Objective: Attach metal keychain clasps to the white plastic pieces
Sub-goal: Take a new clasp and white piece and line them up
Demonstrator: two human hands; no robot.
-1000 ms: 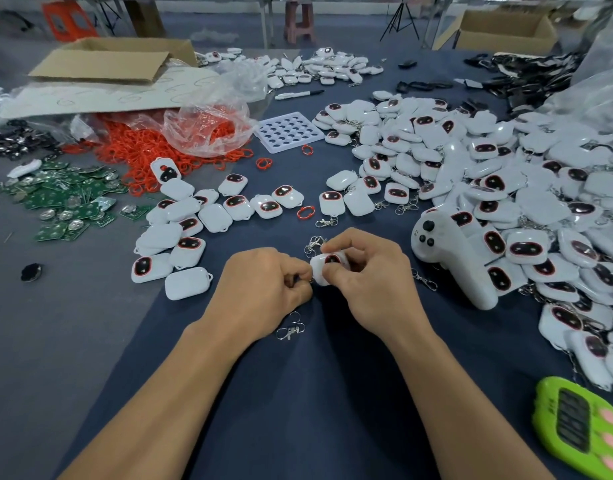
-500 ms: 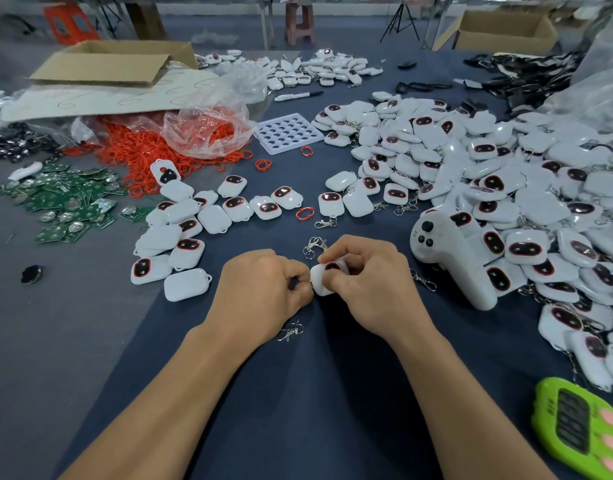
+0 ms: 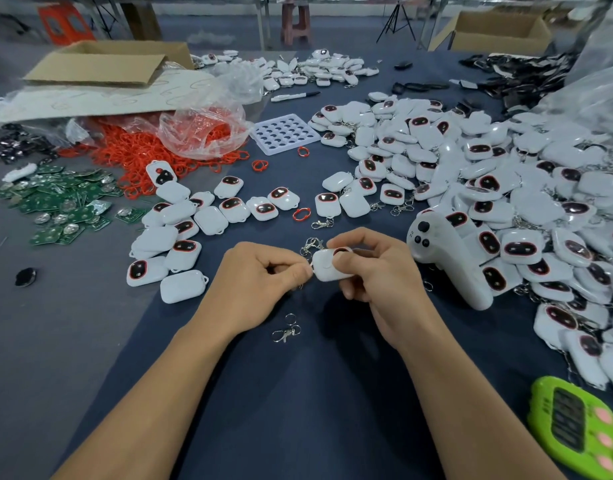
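My right hand (image 3: 374,271) grips a white plastic piece (image 3: 327,266) just above the dark cloth, its back turned up. My left hand (image 3: 260,278) pinches a small metal keychain clasp at the piece's left corner; the clasp is mostly hidden by my fingertips. A loose clasp (image 3: 286,330) lies on the cloth under my left wrist, and another clasp (image 3: 311,244) lies just beyond my fingers. A small group of white pieces (image 3: 180,237) lies to the left. A big heap of white pieces with clasps (image 3: 506,188) fills the right.
A white handheld controller (image 3: 447,258) lies right of my right hand. A green timer (image 3: 575,427) sits at bottom right. Orange rings (image 3: 142,154) spill from a plastic bag, green circuit boards (image 3: 62,209) lie far left, a white hole tray (image 3: 284,133) and cardboard boxes behind.
The white piece has been turned in my right hand so more of its back shows. Both hands stay together at the same spot; the loose clasp below is now uncovered.
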